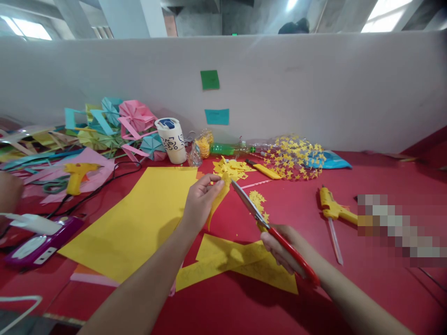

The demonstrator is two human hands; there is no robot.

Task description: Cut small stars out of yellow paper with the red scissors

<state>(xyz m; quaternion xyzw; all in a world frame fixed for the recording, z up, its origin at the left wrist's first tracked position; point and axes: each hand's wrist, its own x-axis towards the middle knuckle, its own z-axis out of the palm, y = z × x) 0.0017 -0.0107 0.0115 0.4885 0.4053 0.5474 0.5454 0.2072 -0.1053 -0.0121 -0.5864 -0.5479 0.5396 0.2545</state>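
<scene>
Left hand: your left hand [202, 197] pinches a yellow strip [217, 200] between thumb and fingertips, holding it up off the table — the strip hangs down from the pinch.
Right hand: your right hand [284, 249] is clenched around the red handles of the scissors [265, 222]; the grey blades point up and left, their tip just beside the strip at your left fingertips (whether the blades touch the paper, you cannot tell).
Strip: in the air above the red table [349, 298], between your two hands, over the gap between the big sheet and the offcuts.
Sheet: a large yellow sheet [139, 218] lies flat to your left, under your left forearm.
Offcuts: yellow offcuts [237, 265] lie overlapped below your hands.
Stars: small yellow stars [293, 158] are heaped near the wall, with more cut bits [232, 168] closer in.
Glue guns: one yellow glue gun [333, 209] lies to your right, well apart from the scissors; another glue gun [77, 176] rests at the far left.
Cup: a white cup [172, 139] stands by the folded paper shapes [118, 125].
Edge — another person's hand [9, 190] shows at the left border.
</scene>
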